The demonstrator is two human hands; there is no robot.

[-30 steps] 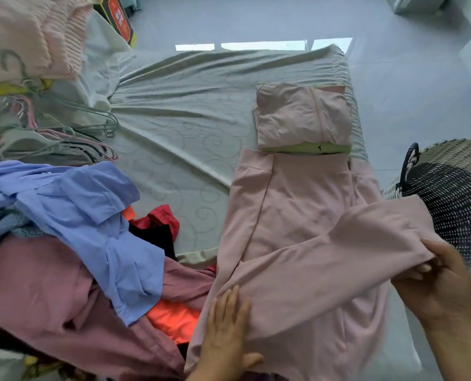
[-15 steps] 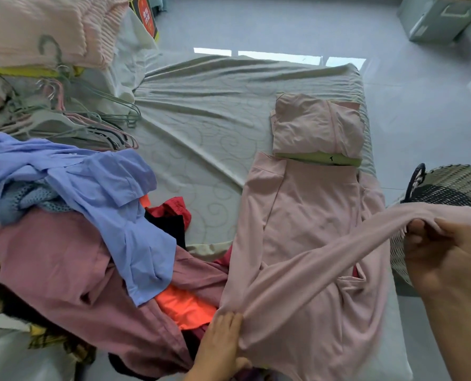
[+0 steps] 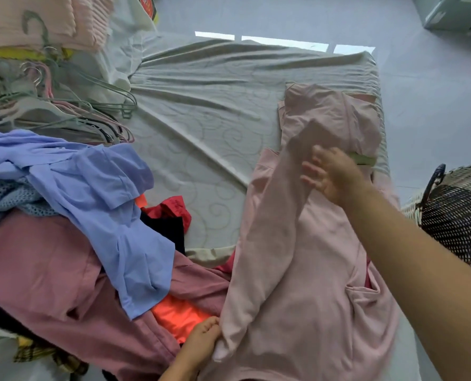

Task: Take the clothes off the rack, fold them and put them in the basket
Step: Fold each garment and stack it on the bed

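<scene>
A pale pink garment point(image 3: 305, 284) lies spread on the near right of the bed. My left hand point(image 3: 201, 342) grips its folded edge at the near side. My right hand point(image 3: 329, 174) reaches across it with fingers spread, touching the sleeve end, which is brought over the garment's upper part and still stands up a little. Just beyond lies a folded pink piece point(image 3: 336, 114) with a green band. The woven basket point(image 3: 465, 188) stands on the floor to the right of the bed, dark inside; I cannot see any contents.
A heap of unfolded clothes covers the left: a blue shirt point(image 3: 99, 193), a mauve garment point(image 3: 36, 265), orange point(image 3: 179, 314) and red point(image 3: 173, 207) pieces. Several empty hangers point(image 3: 72, 114) lie at the far left. Grey bedsheet point(image 3: 201, 105) shows in the middle.
My right hand has swung the sleeve from over the basket leftward and away, laying it across the garment, and its fingers have spread. My left hand keeps hold of the near fold.
</scene>
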